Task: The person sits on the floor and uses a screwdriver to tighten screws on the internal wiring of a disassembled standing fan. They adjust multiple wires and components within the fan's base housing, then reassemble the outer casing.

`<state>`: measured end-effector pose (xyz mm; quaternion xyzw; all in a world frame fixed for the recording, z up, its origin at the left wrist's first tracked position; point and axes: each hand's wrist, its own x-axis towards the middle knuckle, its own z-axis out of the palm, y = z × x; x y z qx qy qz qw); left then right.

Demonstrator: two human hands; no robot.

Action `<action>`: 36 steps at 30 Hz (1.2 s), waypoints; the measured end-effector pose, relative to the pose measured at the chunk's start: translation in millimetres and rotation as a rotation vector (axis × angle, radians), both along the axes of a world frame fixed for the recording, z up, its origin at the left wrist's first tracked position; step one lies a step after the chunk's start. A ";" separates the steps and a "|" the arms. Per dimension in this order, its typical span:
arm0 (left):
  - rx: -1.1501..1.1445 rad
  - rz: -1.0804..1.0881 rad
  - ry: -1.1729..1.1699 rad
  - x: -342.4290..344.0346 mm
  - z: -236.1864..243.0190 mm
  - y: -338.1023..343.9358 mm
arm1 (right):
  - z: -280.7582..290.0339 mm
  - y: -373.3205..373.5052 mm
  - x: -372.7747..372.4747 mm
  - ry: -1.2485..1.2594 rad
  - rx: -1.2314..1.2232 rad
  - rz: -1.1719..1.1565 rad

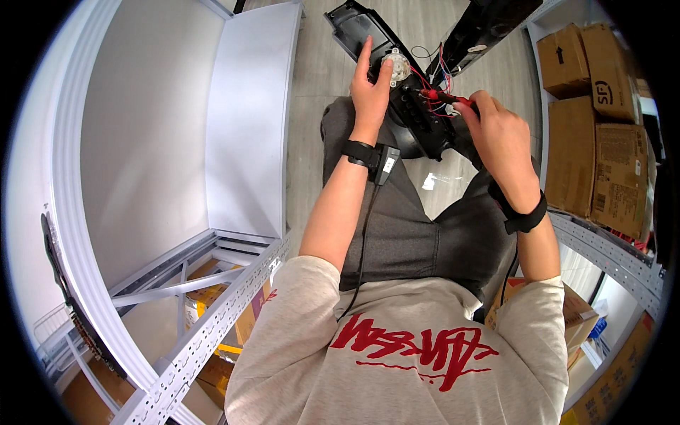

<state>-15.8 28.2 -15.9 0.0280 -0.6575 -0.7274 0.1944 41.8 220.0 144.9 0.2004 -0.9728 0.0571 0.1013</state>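
A long black plastic housing (418,117) lies slanted across my lap, with a round whitish, see-through part (398,66) mounted on it. My left hand (370,99) lies against the housing, index finger stretched out along it and thumb touching the round part; its other fingers are hidden. My right hand (501,138) is closed around a red-and-black hand tool (448,96), whose exact kind is unclear. The tool's red end reaches over the housing among thin red wires (419,74). A small white connector (451,110) shows by my right fingertips.
Beyond the housing stands another black piece (489,32), with wires trailing between them. A grey-white metal shelf (248,120) rises at my left. Cardboard boxes (572,156) are stacked on a rack at my right. Cables run from both wrist straps (361,153).
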 end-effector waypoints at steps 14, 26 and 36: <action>0.077 -0.034 -0.019 0.4 1.1 -0.1 | 2.3 -0.3 2.3 0.026 -0.137 0.072; -0.012 -0.020 0.003 2.8 7.5 -1.8 | 15.2 -17.1 -4.2 0.248 -0.367 0.106; 0.107 -0.083 -0.034 4.6 13.6 0.4 | -19.3 -42.7 -33.3 0.274 -0.333 0.145</action>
